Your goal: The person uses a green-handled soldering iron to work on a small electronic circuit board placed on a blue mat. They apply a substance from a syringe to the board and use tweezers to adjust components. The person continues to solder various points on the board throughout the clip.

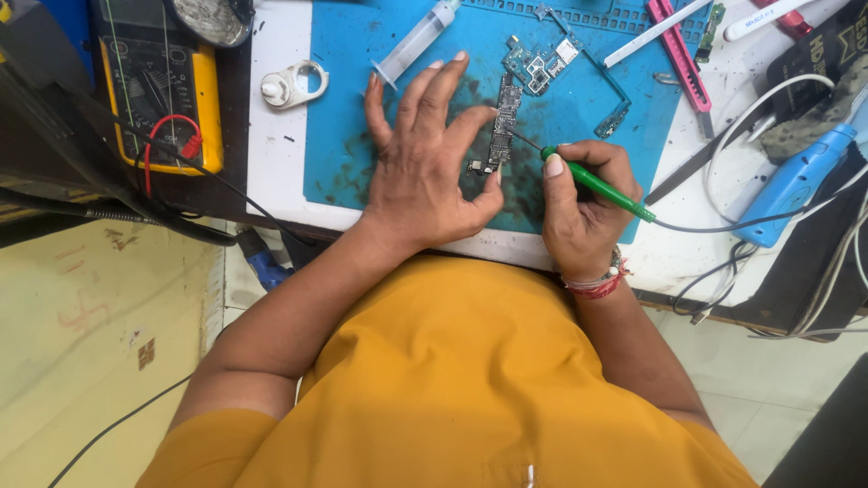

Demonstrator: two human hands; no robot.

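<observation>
A narrow circuit board (pixel 504 122) lies on the blue work mat (pixel 353 136). My left hand (pixel 425 163) rests on the mat with fingers spread, its thumb and forefinger pressing the board's near end. My right hand (pixel 583 203) grips a slim green soldering iron (pixel 597 183) like a pen, and its thin tip touches the board's right edge. The iron's grey cord runs off to the right.
A second circuit board (pixel 542 63) and a syringe (pixel 416 41) lie farther back on the mat. A yellow multimeter (pixel 167 90) sits left, a white ring-shaped part (pixel 294 86) beside it. A pink knife (pixel 678 54), a blue handheld tool (pixel 796 181) and cables crowd the right.
</observation>
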